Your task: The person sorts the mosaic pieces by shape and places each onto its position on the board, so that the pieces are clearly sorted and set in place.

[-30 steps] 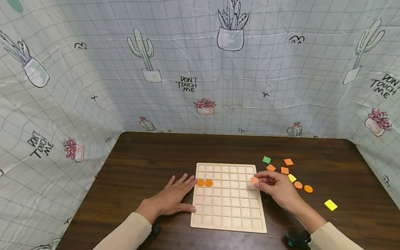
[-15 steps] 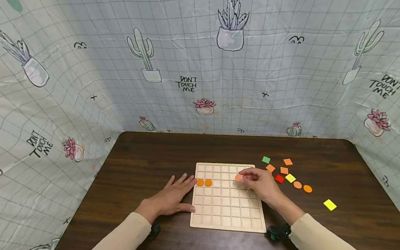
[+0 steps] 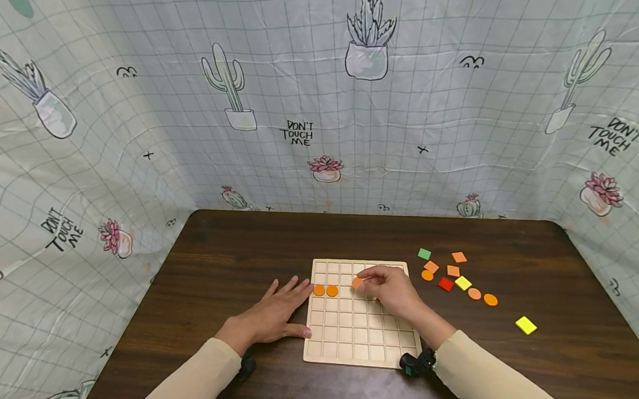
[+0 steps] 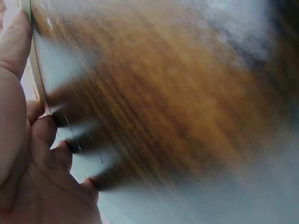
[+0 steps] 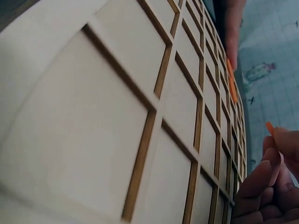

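A pale wooden grid board [image 3: 338, 335] lies on the dark wood table. Two orange discs [image 3: 319, 290] sit side by side in cells at its left edge, third row from the top. My left hand [image 3: 266, 319] rests flat with fingers spread, fingertips and thumb at the board's left edge. Between thumb and fingertips my right hand [image 3: 396, 291] pinches an orange disc [image 3: 357, 282], close over the upper middle of the board. In the right wrist view the pinched disc [image 5: 269, 128] shows edge-on at the fingertips, above the grid.
Right of the board lie loose pieces: a green square [image 3: 424, 254], a red square [image 3: 445, 284], yellow squares [image 3: 525, 325], several orange squares [image 3: 459, 257] and discs [image 3: 490, 300]. A patterned curtain [image 3: 332, 101] surrounds the table [image 3: 250, 238] at the back and sides.
My right hand has moved left over the board with the pinched disc, from its right edge to the middle. The red square and another orange disc are uncovered. My left hand stays put.
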Demonstrator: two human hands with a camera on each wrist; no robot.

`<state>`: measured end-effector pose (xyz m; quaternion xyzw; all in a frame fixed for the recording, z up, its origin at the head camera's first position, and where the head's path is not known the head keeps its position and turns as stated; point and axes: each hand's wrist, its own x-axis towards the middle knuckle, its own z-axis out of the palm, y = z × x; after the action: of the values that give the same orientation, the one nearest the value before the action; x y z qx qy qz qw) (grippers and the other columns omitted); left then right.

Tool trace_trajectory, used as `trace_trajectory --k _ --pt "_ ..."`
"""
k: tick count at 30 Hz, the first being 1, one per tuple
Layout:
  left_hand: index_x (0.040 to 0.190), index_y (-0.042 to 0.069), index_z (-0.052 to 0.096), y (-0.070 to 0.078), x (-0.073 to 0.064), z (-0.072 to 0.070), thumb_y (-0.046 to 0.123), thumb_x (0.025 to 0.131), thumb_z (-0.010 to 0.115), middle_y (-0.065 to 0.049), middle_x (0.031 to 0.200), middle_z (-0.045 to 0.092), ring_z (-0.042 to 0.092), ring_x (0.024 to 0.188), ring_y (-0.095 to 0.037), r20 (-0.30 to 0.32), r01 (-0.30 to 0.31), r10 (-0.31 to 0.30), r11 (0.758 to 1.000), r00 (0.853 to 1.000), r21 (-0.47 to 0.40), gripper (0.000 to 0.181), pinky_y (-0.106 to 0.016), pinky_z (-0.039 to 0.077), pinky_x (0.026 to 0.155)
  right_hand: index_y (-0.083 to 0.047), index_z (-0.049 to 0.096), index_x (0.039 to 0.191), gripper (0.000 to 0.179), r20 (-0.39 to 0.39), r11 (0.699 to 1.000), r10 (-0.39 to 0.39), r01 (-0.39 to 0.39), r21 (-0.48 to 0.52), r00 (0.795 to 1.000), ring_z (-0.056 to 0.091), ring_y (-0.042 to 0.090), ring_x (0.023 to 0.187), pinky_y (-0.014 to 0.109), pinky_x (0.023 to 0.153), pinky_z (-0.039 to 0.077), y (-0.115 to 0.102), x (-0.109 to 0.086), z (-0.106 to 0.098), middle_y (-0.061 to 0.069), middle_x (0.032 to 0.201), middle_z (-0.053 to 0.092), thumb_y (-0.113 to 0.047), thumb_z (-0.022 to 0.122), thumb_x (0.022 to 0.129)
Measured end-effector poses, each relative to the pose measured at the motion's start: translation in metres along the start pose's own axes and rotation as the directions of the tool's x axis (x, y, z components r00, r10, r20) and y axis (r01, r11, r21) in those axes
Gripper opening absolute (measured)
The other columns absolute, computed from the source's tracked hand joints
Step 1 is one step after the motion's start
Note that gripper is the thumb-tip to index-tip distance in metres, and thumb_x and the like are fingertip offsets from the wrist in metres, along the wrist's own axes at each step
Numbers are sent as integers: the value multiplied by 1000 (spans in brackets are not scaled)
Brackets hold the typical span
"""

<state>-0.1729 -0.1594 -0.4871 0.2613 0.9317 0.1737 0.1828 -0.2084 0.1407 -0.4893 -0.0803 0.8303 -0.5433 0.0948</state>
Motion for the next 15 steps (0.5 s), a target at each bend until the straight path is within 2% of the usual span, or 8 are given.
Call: trace_trajectory --k 7,15 --pt "170 14 22 1 0 -1 59 97 68 -4 177 18 8 166 -29 1 -3 3 1000 1000 1 98 -61 3 132 -4 80 109 16 -9 994 -38 37 -101 999 61 14 80 28 72 51 -5 2 14 3 89 74 -7 79 93" --pt "170 14 23 1 0 -1 58 97 68 -4 177 19 8 166 -30 2 0 0 1000 1000 -13 96 -61 3 132 -6 81 105 12 -18 988 -40 37 -152 999 60 12 78 29 73 51 -4 2 20 -1 84 72 -5 77 93"
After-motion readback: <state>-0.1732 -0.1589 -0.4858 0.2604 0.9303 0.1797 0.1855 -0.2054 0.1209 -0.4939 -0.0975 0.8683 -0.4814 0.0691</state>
